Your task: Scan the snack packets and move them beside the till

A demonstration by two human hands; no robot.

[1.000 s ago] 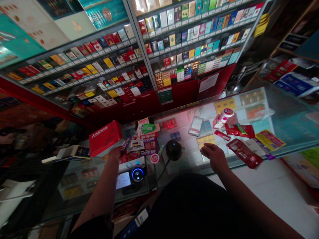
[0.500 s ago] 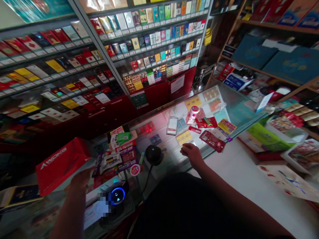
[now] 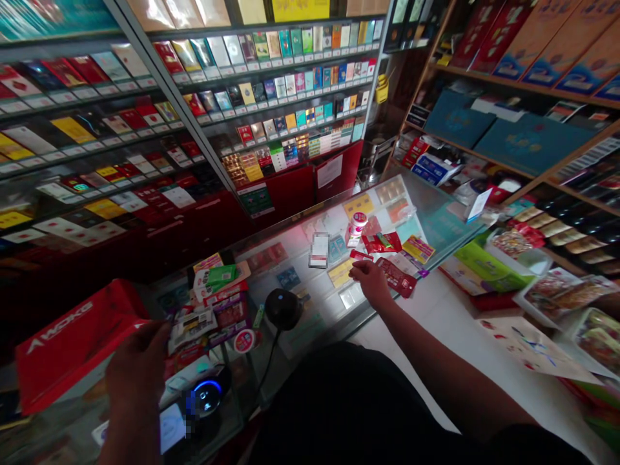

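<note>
My left hand (image 3: 138,371) is closed round the edge of a red box (image 3: 72,342) with white lettering, held over the left end of the glass counter (image 3: 450,223). My right hand (image 3: 371,281) rests on the counter with its fingers curled, right beside a red foil packet (image 3: 397,278); whether it grips anything is not clear. A black round device (image 3: 283,309) with a cable sits between my hands. More red packets (image 3: 382,242) and a small white jar (image 3: 357,224) lie beyond my right hand.
Shelves of cigarette packs (image 3: 271,97) fill the wall behind the counter. A stack of small cartons and cards (image 3: 216,297) lies on the glass. A scanner with a blue ring light (image 3: 206,395) stands near me. Wooden shelves with boxes (image 3: 508,129) run along the right.
The view has swung to the right. My left hand with the red box now sits lower and further left. My right hand has slid towards the red foil packet.
</note>
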